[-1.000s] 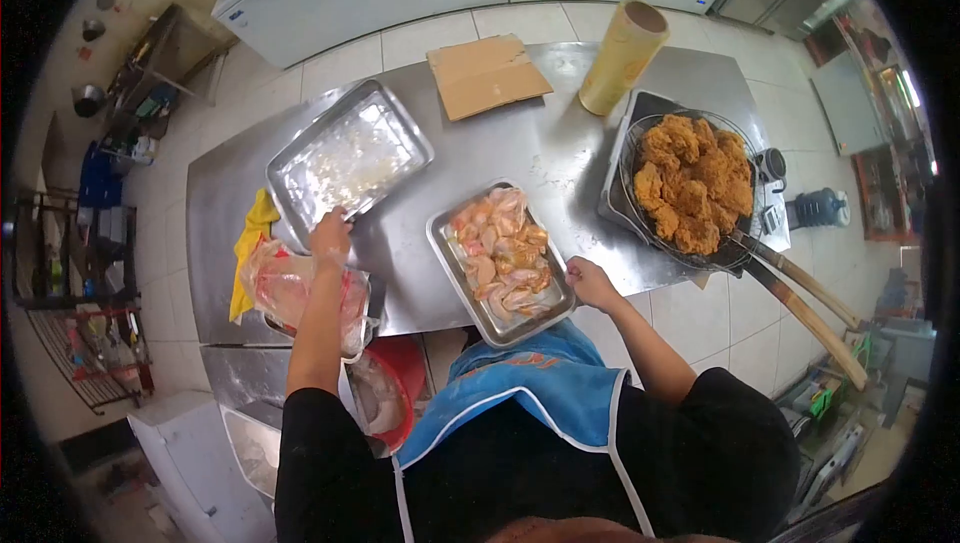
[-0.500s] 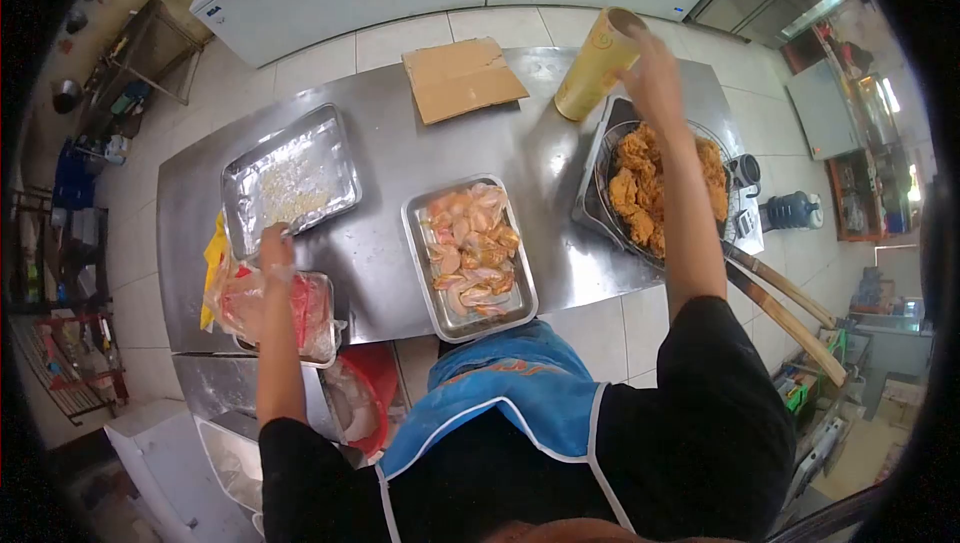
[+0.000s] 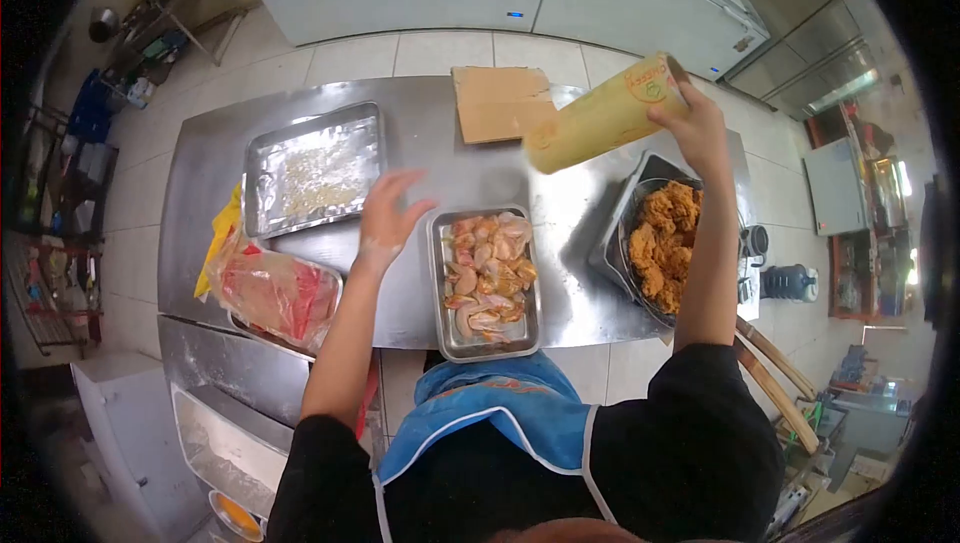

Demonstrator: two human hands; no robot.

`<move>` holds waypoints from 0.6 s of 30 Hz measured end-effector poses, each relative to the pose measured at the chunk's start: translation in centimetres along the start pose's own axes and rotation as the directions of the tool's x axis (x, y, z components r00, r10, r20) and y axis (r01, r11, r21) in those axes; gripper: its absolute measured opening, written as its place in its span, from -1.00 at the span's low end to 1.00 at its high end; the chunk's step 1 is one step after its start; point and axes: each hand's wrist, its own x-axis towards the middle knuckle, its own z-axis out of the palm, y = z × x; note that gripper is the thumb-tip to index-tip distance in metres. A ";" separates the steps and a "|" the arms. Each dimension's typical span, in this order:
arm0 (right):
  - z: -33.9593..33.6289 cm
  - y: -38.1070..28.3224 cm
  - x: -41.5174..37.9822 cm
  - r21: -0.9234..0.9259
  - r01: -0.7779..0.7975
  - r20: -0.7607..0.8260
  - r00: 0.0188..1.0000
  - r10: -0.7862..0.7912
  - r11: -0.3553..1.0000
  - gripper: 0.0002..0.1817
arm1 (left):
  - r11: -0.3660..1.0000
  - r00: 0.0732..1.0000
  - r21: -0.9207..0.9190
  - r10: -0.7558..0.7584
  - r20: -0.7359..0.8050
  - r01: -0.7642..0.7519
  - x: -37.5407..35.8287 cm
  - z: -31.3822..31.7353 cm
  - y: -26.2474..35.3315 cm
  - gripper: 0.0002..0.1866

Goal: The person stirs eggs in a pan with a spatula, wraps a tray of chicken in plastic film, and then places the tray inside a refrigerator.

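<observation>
Floured steel tray (image 3: pixel 315 169), flat cardboard (image 3: pixel 497 103), basket of fried chicken (image 3: pixel 663 243), bagged container (image 3: pixel 272 293), yellow cloth (image 3: pixel 222 235)

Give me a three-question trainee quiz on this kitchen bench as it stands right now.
1. True or false: the right hand holds the yellow roll lifted off the steel table.
2. What fills the tray nearest the blue apron?
A. fried chicken
B. raw chicken pieces
C. cardboard
3. Fill in: the left hand is spread open, holding ____.

Key
1. True
2. B
3. nothing
</observation>
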 end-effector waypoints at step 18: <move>18.4 1.3 -5.2 0.745 -0.255 0.191 0.967 0.168 0.616 -0.68 | 0.995 0.996 0.073 0.058 0.068 -0.063 6.4 3.9 -3.4 -0.87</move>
